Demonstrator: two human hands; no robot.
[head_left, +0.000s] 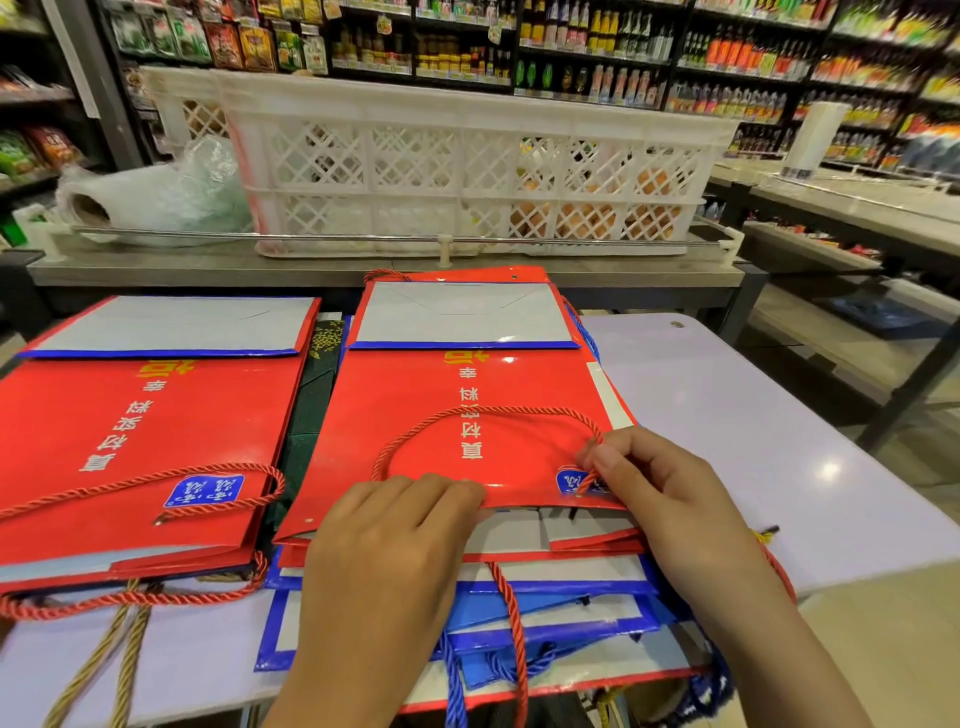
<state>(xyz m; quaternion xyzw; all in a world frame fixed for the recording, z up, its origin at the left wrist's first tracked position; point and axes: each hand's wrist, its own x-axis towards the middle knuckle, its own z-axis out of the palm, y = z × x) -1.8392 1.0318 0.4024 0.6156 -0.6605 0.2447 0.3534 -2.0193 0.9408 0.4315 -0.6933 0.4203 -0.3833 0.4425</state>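
The left hand (384, 545) is bent at the fingers. Its fingertips curl over the near edge of the red bag (467, 384), right at the bag's open mouth, and hold that edge. I cannot see the thumb.

The right hand (675, 499) is almost closed. Its thumb and first fingers pinch the red rope handle (488, 411) at the right end, just where the rope goes into the bag. The rest of the rope lies in a big loop on top of the bag.

The red bag lies flat on top of a pile of bags (545, 613) on the pale counter (753, 415). Its long side runs away from the person. The open mouth points toward the person, and the folded white bottom is at the far end.

White Chinese writing runs down the middle of the bag. It is upside down from here. A big yellow sign sits near the far end. A small blue label with white writing is next to the right hand, too small to read.

Another red bag (130, 431) lies just beside it on the left, turned the same way. Behind the counter stand a white crate (467, 156) and shop shelves (727, 47) full of bottles.
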